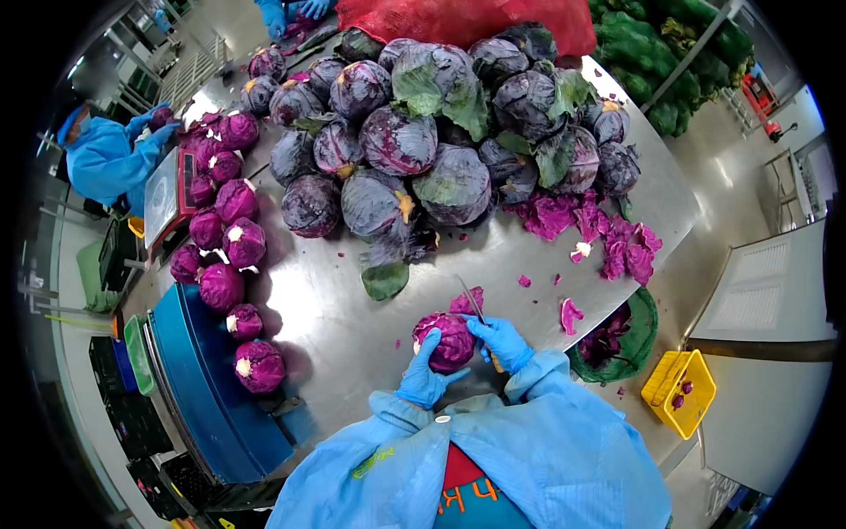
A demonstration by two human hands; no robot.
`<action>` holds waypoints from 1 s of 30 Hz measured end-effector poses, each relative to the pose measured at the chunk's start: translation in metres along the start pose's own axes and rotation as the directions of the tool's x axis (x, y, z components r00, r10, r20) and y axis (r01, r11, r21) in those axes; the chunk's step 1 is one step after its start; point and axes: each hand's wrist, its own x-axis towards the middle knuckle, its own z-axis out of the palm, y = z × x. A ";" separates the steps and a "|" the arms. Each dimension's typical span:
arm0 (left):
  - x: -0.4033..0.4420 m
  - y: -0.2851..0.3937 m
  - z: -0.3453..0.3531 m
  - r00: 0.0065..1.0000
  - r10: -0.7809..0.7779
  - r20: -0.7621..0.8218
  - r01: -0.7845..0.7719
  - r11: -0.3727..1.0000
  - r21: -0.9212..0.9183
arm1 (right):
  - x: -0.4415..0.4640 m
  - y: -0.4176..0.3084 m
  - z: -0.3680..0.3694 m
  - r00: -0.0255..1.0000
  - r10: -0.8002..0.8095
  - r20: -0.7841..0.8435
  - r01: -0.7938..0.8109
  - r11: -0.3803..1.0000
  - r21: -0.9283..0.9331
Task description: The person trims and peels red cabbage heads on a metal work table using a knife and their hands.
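A trimmed red cabbage [451,344] rests against my left hand [425,375], whose gloved fingers and thumb grip its left and near side. My right hand [500,344], also in a blue glove, is closed round a knife [471,298] at the cabbage's right. The thin blade points up and away, past the cabbage's upper right edge. A loose purple leaf [466,301] lies just behind the cabbage. Beyond my hands is a large pile of untrimmed red cabbages [398,141] with dark outer leaves. Peeled cabbages [260,367] stand in a line on the left.
Steel table [352,300] under everything. A scale [167,198] and blue bins [207,379] are on the left. Leaf scraps [630,251], a green-lined bin [648,326] and a yellow basket [680,392] are right. A co-worker [110,159] stands left; another's gloved hands [291,13] show beyond the pile.
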 end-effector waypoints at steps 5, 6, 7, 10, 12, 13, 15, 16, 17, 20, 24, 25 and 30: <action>-0.010 0.013 0.017 0.968 0.149 0.202 -0.147 0.989 -0.021 | -0.007 -0.008 0.001 0.888 -0.416 -0.195 0.347 0.885 -0.310; -0.012 0.016 0.017 0.957 0.157 0.243 -0.159 0.987 -0.014 | -0.008 -0.010 -0.008 0.823 -0.540 -0.177 0.435 0.799 -0.416; -0.014 0.020 0.015 0.945 0.165 0.283 -0.171 0.985 -0.004 | -0.008 -0.016 -0.021 0.784 -0.572 -0.240 0.429 0.779 -0.457; -0.024 0.033 0.007 0.937 0.148 0.315 -0.142 0.989 -0.042 | 0.001 -0.068 -0.078 0.709 -0.489 -0.508 0.375 0.871 -0.316; -0.028 0.039 0.008 0.928 0.138 0.345 -0.141 0.990 -0.016 | -0.004 -0.094 -0.094 0.551 -0.695 -0.462 0.233 0.660 -0.715; -0.027 0.042 0.015 0.925 0.167 0.341 -0.202 0.977 0.068 | -0.009 -0.102 -0.094 0.524 -0.757 -0.390 0.204 0.556 -0.806; -0.025 0.043 0.028 0.917 0.221 0.333 -0.305 0.925 0.228 | -0.021 -0.101 -0.074 0.658 -0.734 -0.171 0.438 0.557 -0.706; -0.023 0.042 0.028 0.911 0.217 0.350 -0.327 0.899 0.293 | -0.038 -0.104 -0.050 0.753 -0.657 -0.010 0.467 0.547 -0.695; -0.018 0.043 0.028 0.903 0.212 0.374 -0.351 0.866 0.357 | -0.053 -0.110 -0.022 0.813 -0.563 0.152 0.500 0.538 -0.679; -0.013 0.041 0.028 0.891 0.193 0.411 -0.383 0.804 0.454 | -0.057 -0.106 0.007 0.879 -0.378 0.291 0.477 0.717 -0.508; -0.036 0.047 0.051 0.904 0.109 0.414 -0.311 0.833 0.459 | -0.043 -0.104 -0.001 0.783 -0.375 0.496 0.615 0.582 -0.531; -0.037 0.046 0.051 0.912 0.090 0.400 -0.279 0.850 0.446 | -0.049 -0.111 0.001 0.775 -0.372 0.511 0.630 0.515 -0.581; -0.032 0.043 0.047 0.902 0.082 0.425 -0.282 0.856 0.433 | -0.039 -0.084 -0.003 0.702 -0.609 0.371 0.677 0.406 -0.615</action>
